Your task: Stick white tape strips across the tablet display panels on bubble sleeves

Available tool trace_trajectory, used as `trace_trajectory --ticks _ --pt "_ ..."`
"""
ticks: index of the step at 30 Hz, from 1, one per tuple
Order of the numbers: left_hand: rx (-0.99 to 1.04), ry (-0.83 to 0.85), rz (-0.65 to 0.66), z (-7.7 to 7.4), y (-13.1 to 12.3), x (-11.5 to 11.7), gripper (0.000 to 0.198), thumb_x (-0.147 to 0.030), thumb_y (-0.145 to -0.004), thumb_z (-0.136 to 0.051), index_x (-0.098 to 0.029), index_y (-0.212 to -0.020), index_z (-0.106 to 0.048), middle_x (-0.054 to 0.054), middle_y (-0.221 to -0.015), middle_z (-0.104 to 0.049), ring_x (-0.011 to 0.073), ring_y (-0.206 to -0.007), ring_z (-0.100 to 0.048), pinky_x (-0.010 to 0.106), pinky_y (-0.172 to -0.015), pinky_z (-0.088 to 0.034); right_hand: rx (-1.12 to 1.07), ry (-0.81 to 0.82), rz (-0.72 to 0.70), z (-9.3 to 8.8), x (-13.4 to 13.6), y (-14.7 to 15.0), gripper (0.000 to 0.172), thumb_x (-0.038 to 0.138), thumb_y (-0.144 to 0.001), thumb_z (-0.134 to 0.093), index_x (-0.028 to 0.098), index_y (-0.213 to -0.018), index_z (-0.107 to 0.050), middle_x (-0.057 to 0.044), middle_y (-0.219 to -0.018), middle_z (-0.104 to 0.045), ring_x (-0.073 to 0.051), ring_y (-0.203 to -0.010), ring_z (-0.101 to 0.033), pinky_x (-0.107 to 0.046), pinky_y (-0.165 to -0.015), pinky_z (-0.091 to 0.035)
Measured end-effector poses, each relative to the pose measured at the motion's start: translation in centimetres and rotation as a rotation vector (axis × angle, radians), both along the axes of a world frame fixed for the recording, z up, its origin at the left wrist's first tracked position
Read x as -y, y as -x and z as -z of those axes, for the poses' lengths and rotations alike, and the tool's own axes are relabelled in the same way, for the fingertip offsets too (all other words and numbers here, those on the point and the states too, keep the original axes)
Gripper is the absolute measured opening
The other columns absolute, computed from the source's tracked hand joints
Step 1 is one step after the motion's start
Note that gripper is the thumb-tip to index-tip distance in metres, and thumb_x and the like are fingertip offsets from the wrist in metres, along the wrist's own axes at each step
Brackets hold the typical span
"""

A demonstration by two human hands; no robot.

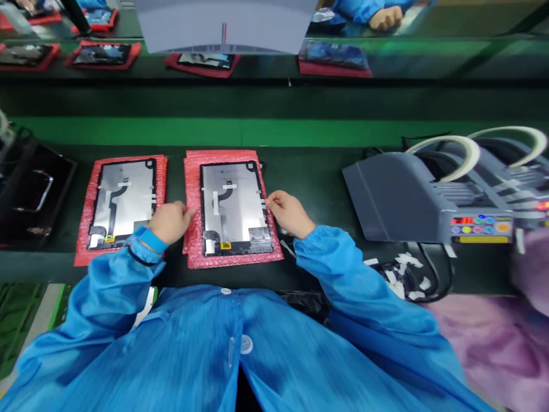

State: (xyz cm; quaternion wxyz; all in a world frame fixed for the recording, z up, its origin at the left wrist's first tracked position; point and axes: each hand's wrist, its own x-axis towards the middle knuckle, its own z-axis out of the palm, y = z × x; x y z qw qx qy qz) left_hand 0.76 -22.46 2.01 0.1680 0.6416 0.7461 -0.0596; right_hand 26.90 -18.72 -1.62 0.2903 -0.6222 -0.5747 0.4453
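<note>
A tablet display panel (240, 206) with a silver back, black border and dark flex cable lies on a red bubble-wrap bag (195, 240) in front of me. My left hand (171, 222) is closed at the bag's left edge, its thumb and fingertips on the wrap. At the panel's right edge, beside small white tabs, my right hand (290, 213) pinches with thumb and forefinger; what lies between those fingertips is too small to make out. Left of it, a second display panel (124, 200) rests on another red bubble-wrap bag (83, 240), partly behind my left wrist.
Grey machines with lit control buttons (480, 226) and pale hoses stand at right, above cables and white tape scraps (403, 269). A black box-like fixture (36, 191) is at left. Beyond the green strip, more wrapped panels (103, 55) line a far bench, near a co-worker's hand (386, 18).
</note>
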Motion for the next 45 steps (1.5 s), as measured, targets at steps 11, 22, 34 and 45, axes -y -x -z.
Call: trace_trajectory --ticks 11,22,34,45 --pt "0.318 -0.250 -0.121 1.0 0.8 3.0 0.021 -0.026 -0.093 -0.032 -0.018 -0.091 -0.052 0.008 -0.081 -0.066 0.0215 -0.080 -0.063 0.031 -0.073 -0.046 -0.556 0.081 -0.137 -3.9 1.7 5.3 0.049 0.046 -0.060 -0.071 0.022 -0.101 -0.056 -0.005 -0.086 -0.067 -0.022 -0.079 -0.065 -0.035 -0.067 -0.051" --pt "-0.106 -0.262 -0.487 -1.8 15.3 4.9 0.025 -0.032 -0.090 -0.035 -0.018 -0.097 -0.054 0.017 -0.100 -0.066 0.0303 -0.093 -0.062 0.036 -0.073 -0.044 -0.139 0.026 -0.362 -2.5 -1.4 23.6 0.072 0.020 -0.082 -0.059 0.010 -0.141 -0.019 -0.006 -0.075 -0.067 -0.015 -0.051 -0.058 -0.030 -0.055 -0.050" --pt "-0.267 -0.238 -0.363 -3.6 13.3 4.9 0.048 -0.047 -0.085 -0.027 -0.017 -0.114 -0.052 0.019 -0.111 -0.058 0.0404 -0.104 -0.055 0.050 -0.077 -0.046 -0.266 -0.096 0.097 -3.4 9.5 0.9 0.023 0.039 -0.070 -0.065 0.018 -0.079 -0.061 0.003 -0.053 -0.057 -0.009 -0.045 -0.052 -0.021 -0.043 -0.041" --pt "0.124 -0.500 0.807 -3.4 -0.2 -3.0 0.039 -0.043 -0.085 -0.032 -0.021 -0.084 -0.064 0.012 -0.093 -0.068 0.0299 -0.090 -0.058 0.045 -0.087 -0.045 -0.375 -0.221 1.251 -0.8 10.2 -17.9 0.023 0.037 -0.077 -0.056 0.017 -0.065 -0.053 0.002 -0.056 -0.053 -0.006 -0.045 -0.049 -0.015 -0.040 -0.037"
